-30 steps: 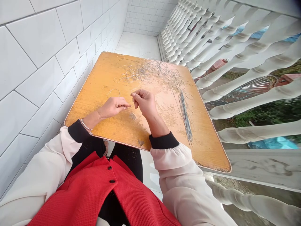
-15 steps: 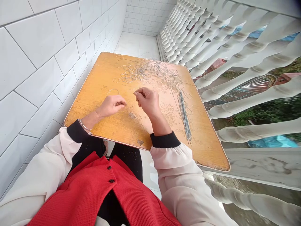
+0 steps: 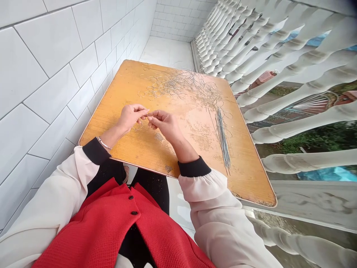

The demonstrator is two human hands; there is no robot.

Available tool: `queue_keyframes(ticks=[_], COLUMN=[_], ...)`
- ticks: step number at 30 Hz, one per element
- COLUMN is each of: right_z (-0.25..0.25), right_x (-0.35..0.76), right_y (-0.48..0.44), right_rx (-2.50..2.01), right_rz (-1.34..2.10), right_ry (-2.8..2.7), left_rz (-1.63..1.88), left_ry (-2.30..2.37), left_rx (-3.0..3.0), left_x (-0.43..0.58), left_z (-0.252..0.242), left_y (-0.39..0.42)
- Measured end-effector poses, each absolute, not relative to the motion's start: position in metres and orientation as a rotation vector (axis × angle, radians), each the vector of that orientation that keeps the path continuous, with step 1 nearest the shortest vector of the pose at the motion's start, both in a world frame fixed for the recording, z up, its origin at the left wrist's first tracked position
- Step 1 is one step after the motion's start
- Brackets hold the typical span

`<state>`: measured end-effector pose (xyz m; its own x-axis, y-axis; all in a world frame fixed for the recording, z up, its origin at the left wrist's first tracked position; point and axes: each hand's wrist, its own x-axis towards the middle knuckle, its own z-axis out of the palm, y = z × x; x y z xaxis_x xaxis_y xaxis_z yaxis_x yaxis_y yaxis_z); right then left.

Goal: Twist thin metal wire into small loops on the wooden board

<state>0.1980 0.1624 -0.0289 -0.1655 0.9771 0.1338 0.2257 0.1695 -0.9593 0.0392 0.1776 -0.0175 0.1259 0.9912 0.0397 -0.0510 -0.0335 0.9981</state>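
My left hand [image 3: 130, 117] and my right hand [image 3: 165, 125] meet over the left part of the table, fingertips nearly touching. Both are closed in a pinch on a thin piece of wire [image 3: 138, 128], whose curved end shows just below my left fingers. The stretch between the fingertips is too fine to make out clearly. Right of my right hand lies a bundle of straight grey wires [image 3: 222, 139]. Beyond both hands spreads a loose tangle of curled wire pieces [image 3: 181, 85].
The worn wooden table [image 3: 195, 163] has a patchy, peeling top and rounded corners. A white tiled wall [image 3: 55, 85] runs close along the left. White balusters [image 3: 301, 102] line the right side, with greenery [image 3: 315, 134] outside.
My hands have come together from apart; the left moved slightly up and right, the right came down and left. My left fingers have closed on the wire. The view has shifted slightly.
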Motion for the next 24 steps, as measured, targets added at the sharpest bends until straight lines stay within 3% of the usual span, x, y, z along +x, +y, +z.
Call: queue_keyframes(ticks=[24], right_z=[-0.032], right_x=[0.188], right_y=[0.156], right_rx=[-1.202], right_rz=[1.37], right_ry=[-1.265], left_rz=[1.288], left_ry=[1.124], left_rx=[1.192], left_x=[0.052], left_z=[-0.009], left_y=[0.199])
